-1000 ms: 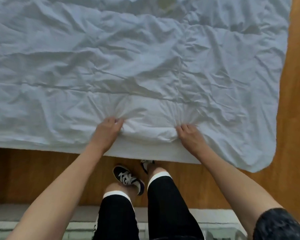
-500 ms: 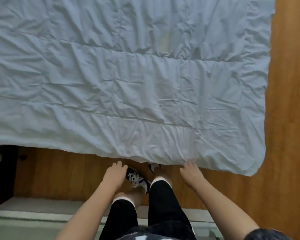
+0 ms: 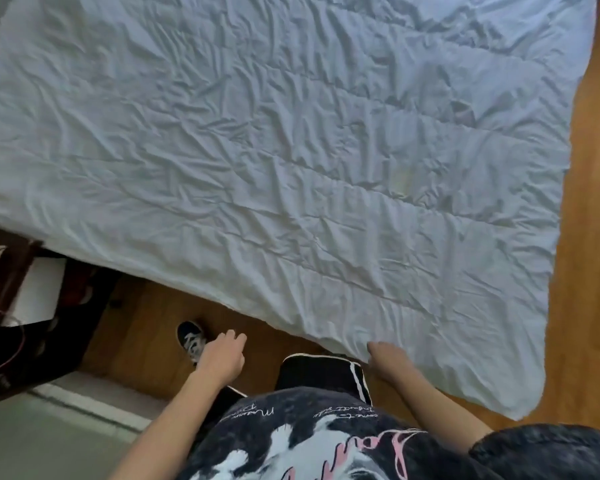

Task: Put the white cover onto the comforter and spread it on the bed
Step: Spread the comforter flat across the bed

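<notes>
The white cover (image 3: 291, 161), wrinkled and with the comforter's quilt lines showing through it, lies spread flat across most of the view. Its near edge runs diagonally from the left down to a rounded corner (image 3: 513, 407) at lower right. My right hand (image 3: 388, 362) is at that near edge, fingers curled onto the hem. My left hand (image 3: 222, 355) hangs over the wooden floor, clear of the cover, with loosely curled fingers and nothing in it.
Wooden floor (image 3: 589, 306) shows along the right side and below the cover. Dark furniture (image 3: 32, 306) holding white paper and a red cable stands at the left. My sneaker (image 3: 191, 337) is on the floor, with a pale floor strip (image 3: 84, 403) at lower left.
Both hands drew back from pressing on the cover to its near edge. The left hand then came off the cover. The view swung left and tilted.
</notes>
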The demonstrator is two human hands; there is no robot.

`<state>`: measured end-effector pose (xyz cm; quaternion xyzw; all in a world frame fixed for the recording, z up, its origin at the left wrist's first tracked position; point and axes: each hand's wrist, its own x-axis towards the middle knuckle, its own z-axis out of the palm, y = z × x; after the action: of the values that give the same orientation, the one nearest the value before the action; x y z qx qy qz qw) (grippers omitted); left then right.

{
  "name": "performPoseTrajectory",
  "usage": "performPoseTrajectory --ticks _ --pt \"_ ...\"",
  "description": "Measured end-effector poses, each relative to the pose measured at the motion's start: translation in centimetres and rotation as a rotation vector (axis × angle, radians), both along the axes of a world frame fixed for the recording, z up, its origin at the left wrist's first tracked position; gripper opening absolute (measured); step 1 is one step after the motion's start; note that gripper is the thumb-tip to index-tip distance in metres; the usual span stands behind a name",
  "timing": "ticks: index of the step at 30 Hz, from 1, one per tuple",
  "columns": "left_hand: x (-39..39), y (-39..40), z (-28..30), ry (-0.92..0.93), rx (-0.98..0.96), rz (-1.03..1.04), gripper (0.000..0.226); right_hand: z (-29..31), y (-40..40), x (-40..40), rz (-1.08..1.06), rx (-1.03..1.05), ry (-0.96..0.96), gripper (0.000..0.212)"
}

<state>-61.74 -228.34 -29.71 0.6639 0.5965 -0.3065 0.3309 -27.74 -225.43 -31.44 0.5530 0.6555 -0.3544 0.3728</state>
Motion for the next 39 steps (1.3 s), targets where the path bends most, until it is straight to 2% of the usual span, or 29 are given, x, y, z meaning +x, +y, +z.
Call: performPoseTrajectory --ticks 6,10,13,18,24,30,34,37,39 --pt "-14.9 -0.2 -0.6 -0.049 0.009 -0.032 0.03 0.1 4.8 -16.6 -0.056 0.103 0.005 0.031" --pt "-26.5 -0.7 0.3 0.012 0.001 -0.034 0.034 0.7 4.9 -29.9 -0.113 0.095 0.099 0.034" --pt "-34.7 -0.1 1.0 0.081 -0.002 -0.006 0.036 1.3 4.7 -37.9 -0.063 0.069 0.157 0.033" --pt "-44.0 3.8 1.4 0.16 -0.05 0.072 0.033 1.2 6.1 -44.8 -0.012 0.059 0.196 0.025" --pt "-49.2 12.1 -0.2 0.08 -0.01 0.228 0.034 -1.9 12.3 -49.1 -0.005 0.009 0.161 0.028" --pt "-55.7 21.2 -4.1 0.094 0.084 0.363 0.036 -6.4 21.4 -55.8 0.027 0.166 0.135 0.035" --pt "-63.2 27.7 -9.3 0.161 0.234 0.448 0.032 -10.8 26.4 -63.8 0.034 0.271 0.269 0.048" --pt "-69.7 32.6 -13.7 0.24 0.402 0.503 0.042 -15.3 27.7 -70.4 0.119 0.411 0.46 0.056" --pt "-73.6 35.2 -16.8 0.26 0.511 0.466 0.048 -18.3 27.4 -74.8 0.206 0.486 0.559 0.067"
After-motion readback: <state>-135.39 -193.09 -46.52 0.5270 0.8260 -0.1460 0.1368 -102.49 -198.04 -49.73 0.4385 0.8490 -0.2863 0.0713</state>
